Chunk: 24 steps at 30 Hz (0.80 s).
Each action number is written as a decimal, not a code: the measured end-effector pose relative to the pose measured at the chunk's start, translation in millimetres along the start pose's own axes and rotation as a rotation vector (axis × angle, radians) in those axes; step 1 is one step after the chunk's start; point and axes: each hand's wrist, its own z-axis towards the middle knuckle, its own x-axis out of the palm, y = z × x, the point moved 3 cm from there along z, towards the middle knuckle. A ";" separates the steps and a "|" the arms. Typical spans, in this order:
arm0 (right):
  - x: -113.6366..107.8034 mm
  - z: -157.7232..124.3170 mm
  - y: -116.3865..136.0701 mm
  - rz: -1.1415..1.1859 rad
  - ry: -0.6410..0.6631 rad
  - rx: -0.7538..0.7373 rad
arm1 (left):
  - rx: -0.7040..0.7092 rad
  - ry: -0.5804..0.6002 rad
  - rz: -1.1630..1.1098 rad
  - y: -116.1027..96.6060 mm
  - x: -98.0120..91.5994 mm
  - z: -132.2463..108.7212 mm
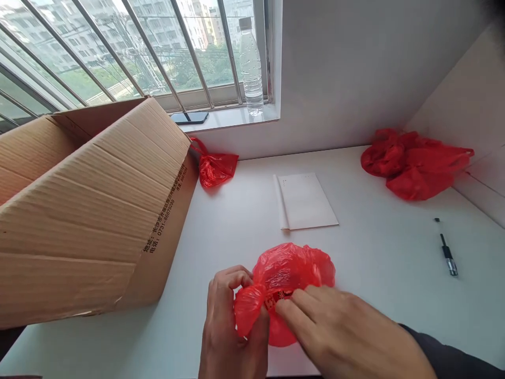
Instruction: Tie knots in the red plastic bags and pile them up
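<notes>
A crumpled red plastic bag point(294, 263) with dark printing lies at the front middle of the white table. My left hand point(226, 321) is closed on the bag's left side, pinching a gathered bunch of it between thumb and fingers. On the right, my right hand point(335, 326) has its fingers bent and pressed together against the bag's near side, beside the printing. Its fingertips and thumb are partly hidden, and what lies inside the bag does not show.
A large open cardboard box point(98, 210) stands at the left. A tied red bag point(216, 169), a notebook point(307, 200), a heap of red bags point(418, 163) and a pen point(448, 257) lie on the table. On the sill are a water bottle point(251, 68) and a phone point(190, 117).
</notes>
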 end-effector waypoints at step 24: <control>67.0 29.0 -47.8 -0.171 0.305 0.325 | -0.474 0.160 -0.701 22.8 16.9 10.2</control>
